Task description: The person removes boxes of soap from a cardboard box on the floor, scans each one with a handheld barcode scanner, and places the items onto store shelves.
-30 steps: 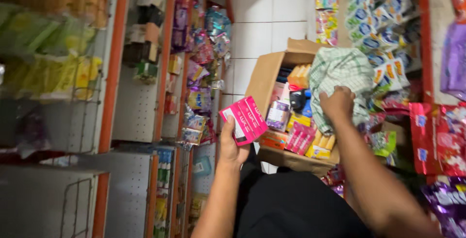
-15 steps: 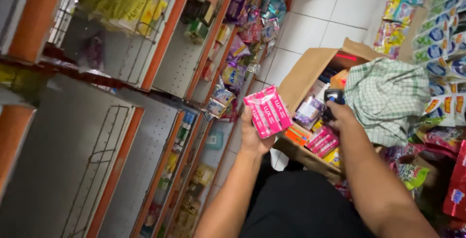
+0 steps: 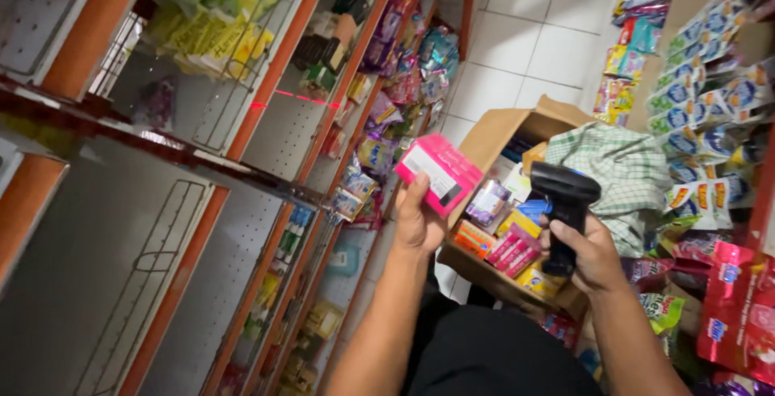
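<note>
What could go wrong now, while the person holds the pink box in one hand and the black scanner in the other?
1. The red laser line lies on the shelf rail, not on the pink box, so the scan may miss.
2. The left hand grips the box only at its lower edge; it could slip.
3. The right hand holds the scanner just above the full cardboard box and might knock packets.

- Pink box (image 3: 438, 172): lower end hidden under the left hand (image 3: 418, 222); label print too small to tell.
- Scanner (image 3: 564, 206): grip hidden inside the right hand (image 3: 587, 252).
- Cardboard carton (image 3: 499, 134): right side buried under a checked cloth (image 3: 626, 174).
- Shelf packets (image 3: 206, 29): blurred, cut by the top edge.
</note>
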